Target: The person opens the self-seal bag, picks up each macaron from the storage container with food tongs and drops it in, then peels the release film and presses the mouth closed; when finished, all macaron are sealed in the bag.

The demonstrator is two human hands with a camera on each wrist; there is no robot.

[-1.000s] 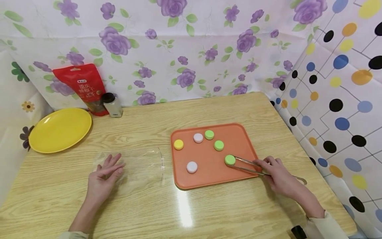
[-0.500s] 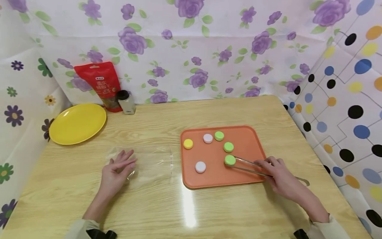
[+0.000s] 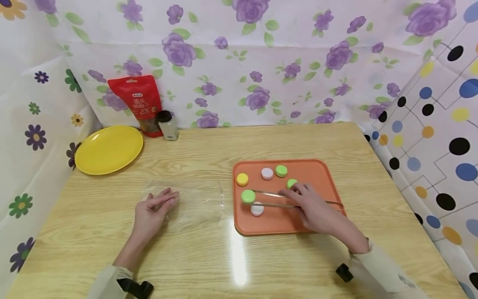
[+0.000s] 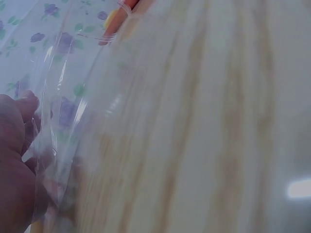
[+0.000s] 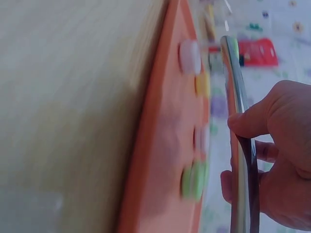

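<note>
My right hand [image 3: 317, 209] grips metal tongs [image 3: 274, 205] between thumb and fingers, also plain in the right wrist view. A green macaron [image 3: 248, 196] is pinched at the tongs' tips, held above the left part of the orange tray [image 3: 291, 227]. Below the tongs lies a white macaron [image 3: 257, 210], partly covered by them. Left of the tray, my left hand [image 3: 153, 214] pinches the edge of a clear plastic bag [image 3: 198, 203]. In the left wrist view the bag's film [image 4: 63, 97] stretches beside the fingers; its exact opening is hard to make out.
On the tray also sit a yellow macaron [image 3: 242, 179], a pale lilac one [image 3: 267, 173] and two green ones [image 3: 281, 170], one partly hidden by my right hand. A yellow plate [image 3: 108, 150], a red pouch [image 3: 139, 104] and a black-capped jar [image 3: 168, 125] stand at the back left.
The tongs lifted the green macaron from the tray and carried it left, my right hand going with them. My left hand keeps its place at the bag. The view has swung left.
</note>
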